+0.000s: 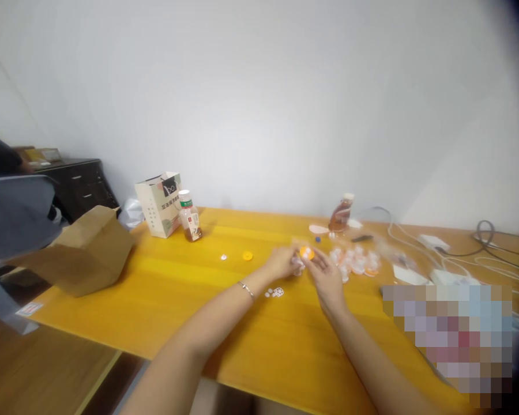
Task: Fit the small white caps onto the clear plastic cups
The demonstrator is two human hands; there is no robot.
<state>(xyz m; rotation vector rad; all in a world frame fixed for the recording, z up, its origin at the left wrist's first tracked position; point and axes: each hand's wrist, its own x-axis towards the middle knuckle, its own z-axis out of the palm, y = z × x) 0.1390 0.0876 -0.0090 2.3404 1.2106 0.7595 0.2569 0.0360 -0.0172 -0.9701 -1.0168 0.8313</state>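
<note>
Over the middle of the wooden table (225, 323), both hands are close together. My right hand (327, 278) is closed on a small orange disc (307, 253) with a pale centre, held by its edge. Beside it, my left hand (281, 262) has its fingers closed around a small whitish, clear piece (297, 264), too blurred to name. Just below the hands lie several small white pieces (278, 292), some with holes. Left of my left hand sit a yellow disc (247, 256) and a small white piece (224, 257).
Right of my hands is a cluster of clear and orange small parts (357, 261). Bottles stand at the back, one with a label (190, 216), one brown (341, 212). A paper bag (158, 204), brown cardboard box (90, 251) and cables (480, 262) flank the table.
</note>
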